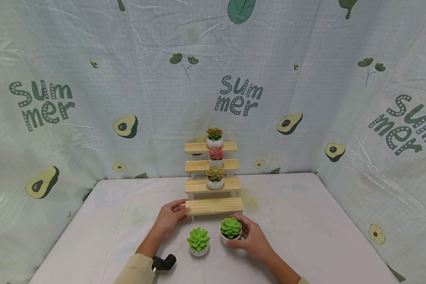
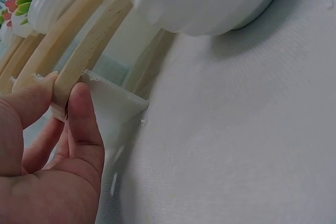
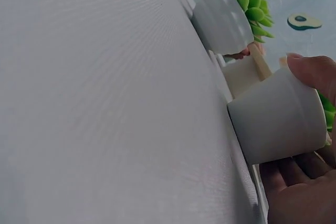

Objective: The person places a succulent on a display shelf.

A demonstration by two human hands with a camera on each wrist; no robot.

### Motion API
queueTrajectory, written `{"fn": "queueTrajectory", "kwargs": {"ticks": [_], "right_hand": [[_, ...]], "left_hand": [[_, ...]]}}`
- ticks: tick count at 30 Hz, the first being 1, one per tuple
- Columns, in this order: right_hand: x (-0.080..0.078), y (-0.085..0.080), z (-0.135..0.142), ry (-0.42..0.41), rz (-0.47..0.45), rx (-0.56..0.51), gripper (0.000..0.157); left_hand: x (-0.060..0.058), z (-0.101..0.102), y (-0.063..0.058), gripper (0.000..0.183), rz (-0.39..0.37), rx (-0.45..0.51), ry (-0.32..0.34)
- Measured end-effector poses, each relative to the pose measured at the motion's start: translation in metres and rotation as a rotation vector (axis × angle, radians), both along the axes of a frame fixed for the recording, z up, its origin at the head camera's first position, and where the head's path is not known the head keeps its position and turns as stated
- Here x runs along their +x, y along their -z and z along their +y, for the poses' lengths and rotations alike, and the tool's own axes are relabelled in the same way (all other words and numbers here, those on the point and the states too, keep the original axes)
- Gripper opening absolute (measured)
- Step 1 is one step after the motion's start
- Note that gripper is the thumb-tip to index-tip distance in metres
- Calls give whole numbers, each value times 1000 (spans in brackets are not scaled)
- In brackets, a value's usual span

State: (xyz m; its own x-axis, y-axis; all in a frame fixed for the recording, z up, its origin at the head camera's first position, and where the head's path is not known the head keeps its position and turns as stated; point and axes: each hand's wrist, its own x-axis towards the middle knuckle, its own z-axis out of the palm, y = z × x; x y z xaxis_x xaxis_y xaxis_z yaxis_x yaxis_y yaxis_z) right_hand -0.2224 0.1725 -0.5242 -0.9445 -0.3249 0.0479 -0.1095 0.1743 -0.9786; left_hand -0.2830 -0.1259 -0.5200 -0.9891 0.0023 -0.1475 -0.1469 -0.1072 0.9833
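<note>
A four-step wooden display stand is at the middle of the table's back part. My left hand pinches the left end of its lowest plank between thumb and fingers. To the front right of that plank, my right hand grips a green potted succulent, thumb on one side and fingers round the other. In the right wrist view its plain white pot stands upright, its base right at the tabletop. Another green succulent in a ridged white pot stands between my hands, untouched.
Three small potted succulents line the upper steps: a yellowish-green one, a pink one and a reddish-green one on top. A white cloth covers the table. Behind hangs a printed curtain. A black device sits at my left wrist.
</note>
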Motion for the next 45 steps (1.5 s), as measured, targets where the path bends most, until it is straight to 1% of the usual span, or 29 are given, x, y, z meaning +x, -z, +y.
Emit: {"fn": "queueTrajectory", "kwargs": {"ticks": [8,13,18,21,24,28,39,45], "right_hand": [[-2,-3,-3,45,10,22,74],[-3,-6,-4,62,25,34,71],[-3,-11,-6,81,50,30,69],[-3,-14,-8,93,45,18,70],[-3,-19,-10,86,46,4,72],[-6,-24,-14,75,71,-12,72],[-12,-38,-24,90,95,-24,74],[-15,-44,-32,98,113,-27,74]], "left_hand": [[1,-1,-2,43,-5,-19,-4],[1,-1,-1,43,-1,-19,-4],[1,0,0,41,-1,-21,-8],[1,0,0,41,0,-17,-5],[1,0,-1,41,-1,-13,-2],[1,0,0,41,-3,-8,-2],[1,0,-3,42,-4,9,-1],[2,-1,-3,42,1,3,1]]}}
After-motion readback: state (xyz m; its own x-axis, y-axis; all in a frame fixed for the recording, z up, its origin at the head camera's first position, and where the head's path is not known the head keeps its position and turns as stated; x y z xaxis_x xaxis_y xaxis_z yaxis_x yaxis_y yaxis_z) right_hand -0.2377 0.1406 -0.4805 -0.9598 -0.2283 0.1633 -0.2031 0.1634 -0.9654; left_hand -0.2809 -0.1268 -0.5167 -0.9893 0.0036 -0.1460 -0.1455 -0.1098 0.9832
